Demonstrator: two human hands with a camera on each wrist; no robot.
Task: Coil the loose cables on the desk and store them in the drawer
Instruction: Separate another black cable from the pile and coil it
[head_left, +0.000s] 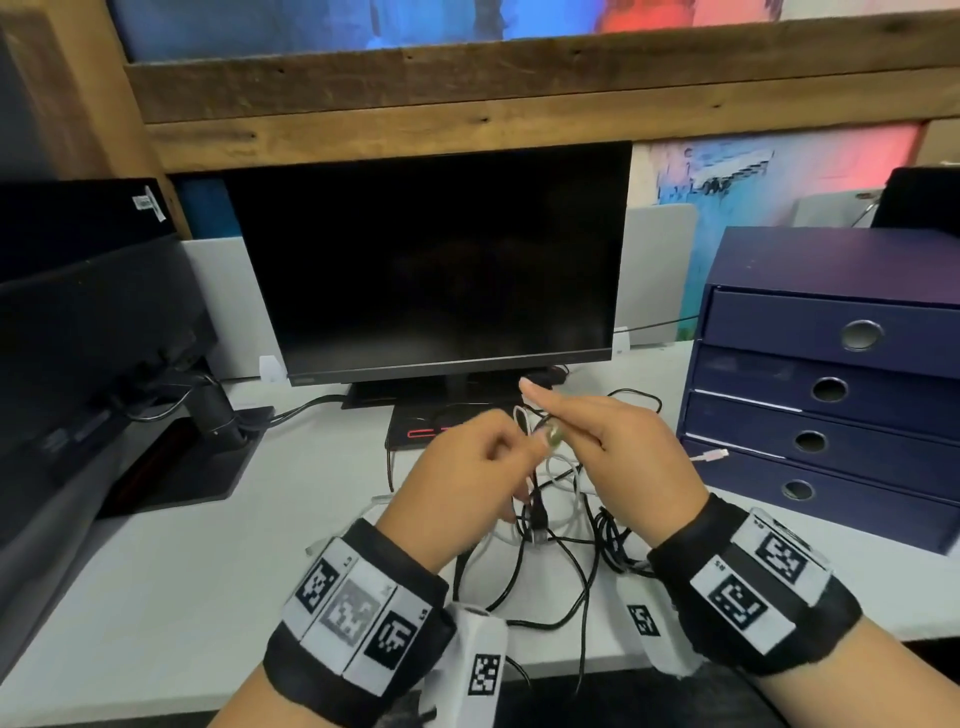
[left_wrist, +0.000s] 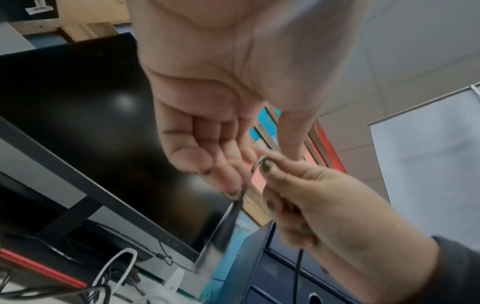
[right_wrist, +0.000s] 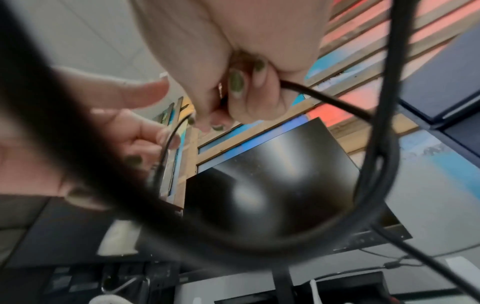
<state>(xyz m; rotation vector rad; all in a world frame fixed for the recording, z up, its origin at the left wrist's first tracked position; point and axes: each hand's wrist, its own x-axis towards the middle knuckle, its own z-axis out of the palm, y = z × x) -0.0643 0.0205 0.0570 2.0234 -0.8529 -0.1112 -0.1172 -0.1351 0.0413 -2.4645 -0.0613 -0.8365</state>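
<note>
Both hands hover above the white desk (head_left: 156, 597) over a tangle of cables. My left hand (head_left: 498, 457) pinches a thin black cable (head_left: 540, 512) at its fingertips, and the plug end hangs down below it. In the left wrist view the left hand (left_wrist: 228, 164) shows the same cable (left_wrist: 226, 224) dangling, blurred. My right hand (head_left: 558, 434) grips the black cable just beside the left. Its fingers (right_wrist: 246, 92) are curled round the black cable (right_wrist: 324, 98), which loops wide below. A white cable (head_left: 563, 467) lies mixed in beneath.
A dark blue drawer unit (head_left: 831, 389) with all drawers shut stands at the right; a white plug end (head_left: 711, 456) lies against it. A black monitor (head_left: 441, 260) stands behind the hands, and a second monitor (head_left: 78, 322) at the left.
</note>
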